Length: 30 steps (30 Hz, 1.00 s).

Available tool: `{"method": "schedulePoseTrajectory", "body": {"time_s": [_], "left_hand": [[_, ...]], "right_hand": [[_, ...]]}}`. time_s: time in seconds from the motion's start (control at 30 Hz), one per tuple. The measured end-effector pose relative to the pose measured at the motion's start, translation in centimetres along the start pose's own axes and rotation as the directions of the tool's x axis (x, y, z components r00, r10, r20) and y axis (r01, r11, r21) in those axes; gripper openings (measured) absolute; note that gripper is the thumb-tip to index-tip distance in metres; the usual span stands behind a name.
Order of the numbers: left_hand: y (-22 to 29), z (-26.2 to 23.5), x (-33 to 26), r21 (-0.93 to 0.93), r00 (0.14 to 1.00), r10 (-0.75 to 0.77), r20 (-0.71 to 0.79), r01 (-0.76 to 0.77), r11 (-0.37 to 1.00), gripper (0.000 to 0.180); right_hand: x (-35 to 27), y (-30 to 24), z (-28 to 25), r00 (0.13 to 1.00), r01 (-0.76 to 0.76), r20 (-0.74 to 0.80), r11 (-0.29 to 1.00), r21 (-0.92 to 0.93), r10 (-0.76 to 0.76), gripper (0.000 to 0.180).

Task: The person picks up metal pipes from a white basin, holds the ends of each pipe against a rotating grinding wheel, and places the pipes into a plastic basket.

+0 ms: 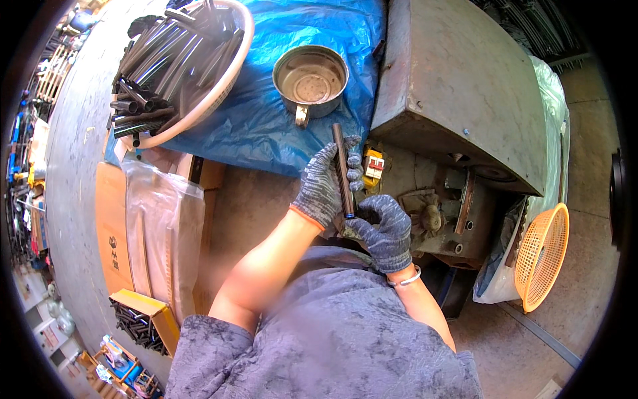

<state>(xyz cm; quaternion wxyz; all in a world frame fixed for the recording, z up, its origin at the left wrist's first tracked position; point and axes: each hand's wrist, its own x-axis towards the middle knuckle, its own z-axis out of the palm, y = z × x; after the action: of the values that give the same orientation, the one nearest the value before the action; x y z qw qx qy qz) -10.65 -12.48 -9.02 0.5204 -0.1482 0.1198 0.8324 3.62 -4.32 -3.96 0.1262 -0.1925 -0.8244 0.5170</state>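
A slim dark tube (341, 163) stands tilted in front of me, with my left hand (319, 186) wrapped round its middle. A small blue bit (349, 215) shows at the tube's lower end. Right beside that end is my right hand (385, 233), its thumb and fingers closed in a pinch. Whatever lies between those fingertips is too small to make out. Both hands wear grey knit gloves. Beyond the tube, a metal mug (311, 83) sits on blue plastic sheeting (266, 143), its handle toward me.
A pale basket (229, 76) heaped with dark tubes (176, 60) stands at the far left. On the right is a large grey metal housing (465, 80), with an orange mesh basket (541, 259) beside it. A carton of short dark pieces (139, 326) lies at the lower left.
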Motion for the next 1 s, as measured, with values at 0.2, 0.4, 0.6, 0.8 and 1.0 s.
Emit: {"method": "schedulePoseTrajectory", "body": {"time_s": [0.2, 0.4, 0.6, 0.8, 1.0], "left_hand": [[-0.1, -0.3, 0.1, 0.024, 0.999, 0.023, -0.033, -0.022, 0.999, 0.034], [-0.1, -0.1, -0.2, 0.046, 0.999, 0.028, -0.029, -0.027, 0.999, 0.032], [0.0, -0.1, -0.3, 0.046, 1.0, 0.027, -0.016, -0.026, 0.999, 0.031], [-0.1, -0.1, -0.4, 0.045, 1.0, 0.028, -0.008, -0.028, 0.999, 0.029], [-0.1, -0.9, -0.2, 0.06, 0.999, 0.037, 0.003, -0.037, 0.997, 0.032]], "right_hand": [[0.0, 0.3, 0.3, 1.0, -0.027, -0.008, 1.0, 0.01, 0.027, 0.027], [-0.1, 0.3, 0.5, 0.999, -0.021, -0.034, 0.999, 0.039, 0.022, 0.026], [-0.1, 0.4, 0.5, 0.999, -0.002, -0.034, 1.0, 0.021, 0.003, 0.026], [0.0, 0.1, 0.5, 0.999, -0.002, -0.036, 1.0, 0.026, 0.003, 0.026], [0.0, 0.0, 0.5, 1.0, -0.014, -0.018, 1.0, 0.02, 0.015, 0.027]]}}
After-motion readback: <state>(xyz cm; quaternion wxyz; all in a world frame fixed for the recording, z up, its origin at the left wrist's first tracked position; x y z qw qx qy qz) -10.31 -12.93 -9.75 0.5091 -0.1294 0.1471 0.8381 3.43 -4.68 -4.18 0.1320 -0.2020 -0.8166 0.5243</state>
